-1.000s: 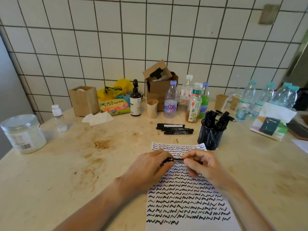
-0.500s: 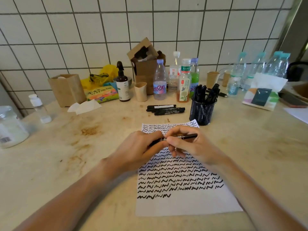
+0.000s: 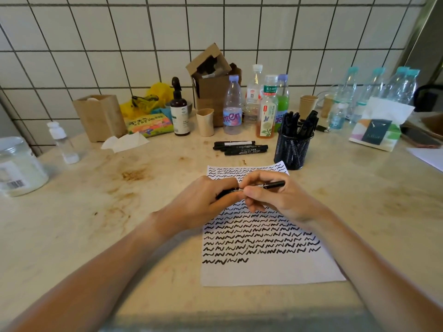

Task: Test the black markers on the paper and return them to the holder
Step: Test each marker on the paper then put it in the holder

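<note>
Meanwhile both hands, left hand (image 3: 203,202) and right hand (image 3: 275,197), grip one marker (image 3: 273,184); mesh holder (image 3: 293,149) holds markers.

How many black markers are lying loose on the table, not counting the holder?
3 lying together behind the paper, left of the holder. Another marker is held in both hands.

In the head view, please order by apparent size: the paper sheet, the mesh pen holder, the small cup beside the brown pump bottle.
1. Paper sheet, clearly largest, though nearest the camera.
2. Mesh pen holder.
3. Small cup, smallest; it stands farther back, so this gap is unsure.
</note>
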